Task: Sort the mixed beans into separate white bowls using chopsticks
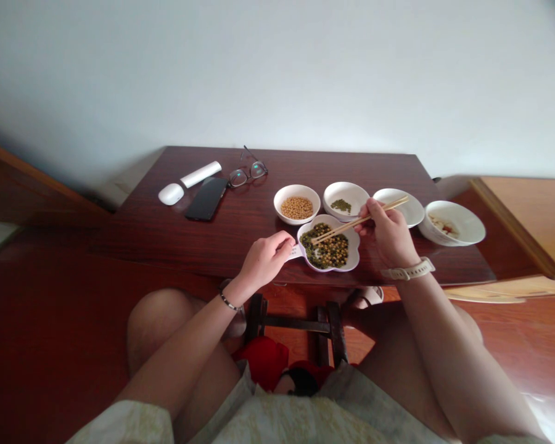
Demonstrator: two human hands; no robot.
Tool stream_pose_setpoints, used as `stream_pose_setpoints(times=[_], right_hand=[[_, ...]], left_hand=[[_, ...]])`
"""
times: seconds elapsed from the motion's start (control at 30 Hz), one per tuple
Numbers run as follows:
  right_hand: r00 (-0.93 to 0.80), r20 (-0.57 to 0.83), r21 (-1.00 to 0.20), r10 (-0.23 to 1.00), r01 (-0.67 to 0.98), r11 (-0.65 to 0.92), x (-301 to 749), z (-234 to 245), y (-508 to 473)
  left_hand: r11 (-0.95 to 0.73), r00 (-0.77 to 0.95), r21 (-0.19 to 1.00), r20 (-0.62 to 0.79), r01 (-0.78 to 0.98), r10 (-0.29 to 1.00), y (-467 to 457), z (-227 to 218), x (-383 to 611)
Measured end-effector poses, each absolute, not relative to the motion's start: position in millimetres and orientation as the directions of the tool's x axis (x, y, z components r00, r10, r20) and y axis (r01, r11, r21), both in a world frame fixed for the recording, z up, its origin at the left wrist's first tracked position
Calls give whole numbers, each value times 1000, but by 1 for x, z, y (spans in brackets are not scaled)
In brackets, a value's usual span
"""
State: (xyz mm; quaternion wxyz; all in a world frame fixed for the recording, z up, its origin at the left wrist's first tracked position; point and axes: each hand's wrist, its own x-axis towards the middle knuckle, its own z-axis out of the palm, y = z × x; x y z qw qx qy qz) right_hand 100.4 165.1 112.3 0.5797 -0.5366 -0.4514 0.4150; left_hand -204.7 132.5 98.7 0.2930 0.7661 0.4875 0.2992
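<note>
My left hand [269,256] grips the short handle of a white, scalloped bowl [355,250] near the table's front edge. Green and yellow beans [328,248] lie mixed in it. In my right hand [388,231] is a pair of wooden chopsticks [345,227], their tips down among the beans on the bowl's left side. Just behind stands a round white bowl of yellow soybeans [296,208]. Beside that one, another white bowl [354,195] contains a small heap of green beans [341,205]. Whether the chopsticks pinch a bean is too small to tell.
Right of my hand stand a white bowl [409,206], partly hidden, and a larger white bowl [472,229] with pale and reddish bits. Glasses [248,174], a black phone [206,198], a white case [171,194] and a white stick-shaped object [201,174] lie on the left of the table [166,246].
</note>
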Motion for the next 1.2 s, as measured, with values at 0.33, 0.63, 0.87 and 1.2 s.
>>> stream_pose_setpoints(times=[0.33,0.63,0.87,1.2], right_hand=[[246,47,-997,968,-55,63,101,112,166],[227,79,-997,971,4,80,98,115,163],[197,90,-996,976,-2,92,93,116,161],[194,57,-996,979,-49,68,95,113,165]], left_hand=[[-349,346,744,167,570,923,132,100,-205],[-349,344,742,169,572,924,133,101,-204],[-350,344,745,171,567,923,132,100,-205],[-346,345,740,164,576,924,132,101,-205]])
